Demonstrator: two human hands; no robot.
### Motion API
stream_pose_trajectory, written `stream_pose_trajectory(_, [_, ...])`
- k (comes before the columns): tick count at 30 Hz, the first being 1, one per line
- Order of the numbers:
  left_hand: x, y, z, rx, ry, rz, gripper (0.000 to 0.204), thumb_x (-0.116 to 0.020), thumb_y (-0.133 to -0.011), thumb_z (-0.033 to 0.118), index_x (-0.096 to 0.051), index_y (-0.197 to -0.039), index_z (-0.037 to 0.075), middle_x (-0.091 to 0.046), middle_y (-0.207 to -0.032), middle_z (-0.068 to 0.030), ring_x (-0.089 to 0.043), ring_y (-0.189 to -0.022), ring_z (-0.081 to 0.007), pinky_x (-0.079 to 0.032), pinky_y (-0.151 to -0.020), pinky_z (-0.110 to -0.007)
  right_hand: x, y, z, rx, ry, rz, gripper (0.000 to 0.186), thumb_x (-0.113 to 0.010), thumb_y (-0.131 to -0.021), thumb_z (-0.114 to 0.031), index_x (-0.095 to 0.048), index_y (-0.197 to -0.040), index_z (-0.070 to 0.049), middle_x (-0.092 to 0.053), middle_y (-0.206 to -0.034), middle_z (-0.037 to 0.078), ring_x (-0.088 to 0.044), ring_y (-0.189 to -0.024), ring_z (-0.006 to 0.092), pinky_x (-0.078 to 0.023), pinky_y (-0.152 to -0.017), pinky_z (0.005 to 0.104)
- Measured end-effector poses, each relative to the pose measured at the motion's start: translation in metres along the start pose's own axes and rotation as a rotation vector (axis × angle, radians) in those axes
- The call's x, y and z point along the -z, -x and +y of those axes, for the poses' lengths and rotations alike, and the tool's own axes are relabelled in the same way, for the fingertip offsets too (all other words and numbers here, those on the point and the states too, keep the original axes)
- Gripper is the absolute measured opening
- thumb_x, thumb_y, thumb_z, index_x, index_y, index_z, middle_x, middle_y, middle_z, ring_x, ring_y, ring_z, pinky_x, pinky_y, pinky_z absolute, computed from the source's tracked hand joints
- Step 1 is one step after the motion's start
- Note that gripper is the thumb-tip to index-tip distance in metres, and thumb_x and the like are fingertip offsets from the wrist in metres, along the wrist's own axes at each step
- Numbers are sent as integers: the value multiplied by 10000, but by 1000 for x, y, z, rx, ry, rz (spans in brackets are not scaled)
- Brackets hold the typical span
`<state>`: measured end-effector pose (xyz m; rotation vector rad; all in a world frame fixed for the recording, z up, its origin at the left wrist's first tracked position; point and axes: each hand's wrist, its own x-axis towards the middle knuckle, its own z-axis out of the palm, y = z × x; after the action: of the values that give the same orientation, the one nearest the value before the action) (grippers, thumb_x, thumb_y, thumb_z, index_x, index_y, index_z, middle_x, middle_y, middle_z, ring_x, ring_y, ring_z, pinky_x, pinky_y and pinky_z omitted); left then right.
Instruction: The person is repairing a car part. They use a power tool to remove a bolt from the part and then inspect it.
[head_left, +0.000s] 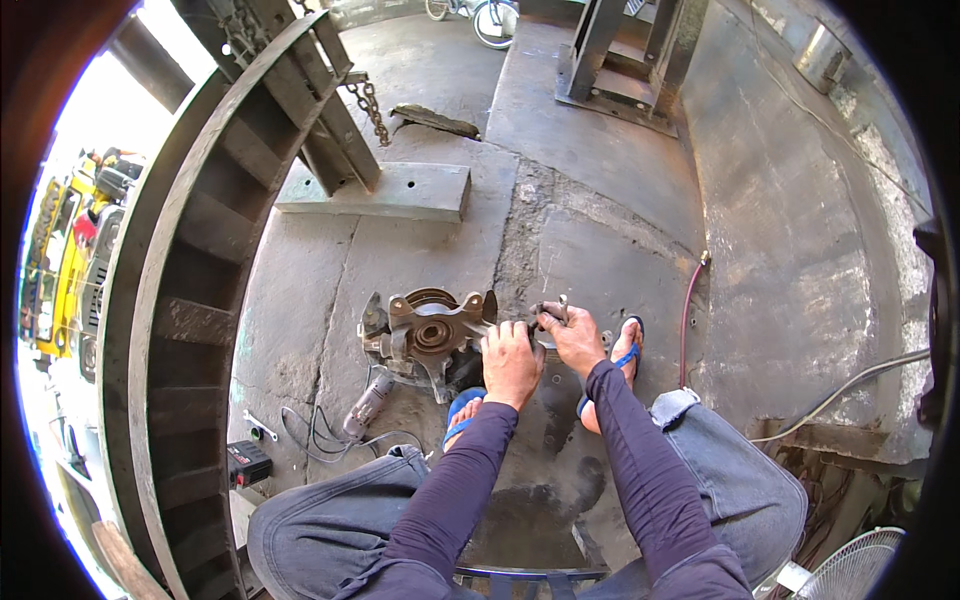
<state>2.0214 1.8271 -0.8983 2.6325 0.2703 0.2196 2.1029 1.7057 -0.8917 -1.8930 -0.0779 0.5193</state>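
A rusty steering knuckle with a round hub (432, 334) rests on the concrete between my feet, a little left of my hands. My left hand (512, 365) is curled just right of it, fingers closed around a dark part that they mostly cover. Close beside it, my right hand (577, 343) is closed too, thumb and fingers pinching a small metal piece (563, 307) whose end sticks up. Whether both hands grip the same piece, I cannot tell. A grey corded power tool (368, 407) lies below the knuckle.
A heavy steel frame (190, 320) curves up the left side, with a foot beam (440, 193) and a hanging chain (372, 108). A wrench (260, 426) and black box (249, 463) lie lower left. A red hose (687, 325) runs right; a fan (855, 568) stands lower right.
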Motion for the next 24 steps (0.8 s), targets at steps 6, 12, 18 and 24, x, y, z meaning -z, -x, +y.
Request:
stream_pose_trajectory(6, [3,-15,-7,-134,-93,-159,331,-658,-875,204,-585,-1086,-40,-614,-1056,-207,-600,-1017,-372,-492,-883,-450,1,-1,-22,144,220,-50,295,-646,-970,-249,-726,-1182,-59,-741,-1010,186,-714,-954,273,-529,-853,372])
stream_pose_trajectory(12, [2,-18,-11,-126,17,-175,316,-662,-894,211,-575,-1092,-20,-624,-1066,-220,-604,-1040,-393,-486,-916,-465,49,-7,-68,148,440,-84,253,-620,-960,-244,-738,-1107,-75,-726,-1029,223,-691,-996,406,-540,-876,482])
stream_pose_trajectory(18, [-1,-3,-6,-21,224,-17,313,-691,-893,184,-610,-1128,-7,-629,-1074,-220,-603,-1039,-395,-479,-925,-459,134,66,-150,285,1109,-336,182,-629,-922,-201,-716,-991,-57,-708,-894,193,-691,-890,395,-546,-773,512])
stream_pose_trajectory(24, [-4,-2,-8,-33,205,94,212,-730,-865,194,-682,-899,-10,-652,-963,-179,-604,-984,-382,-484,-892,-446,176,236,-214,221,932,-321,188,-672,-865,-149,-711,-1045,-109,-717,-904,129,-708,-822,346,-573,-720,465])
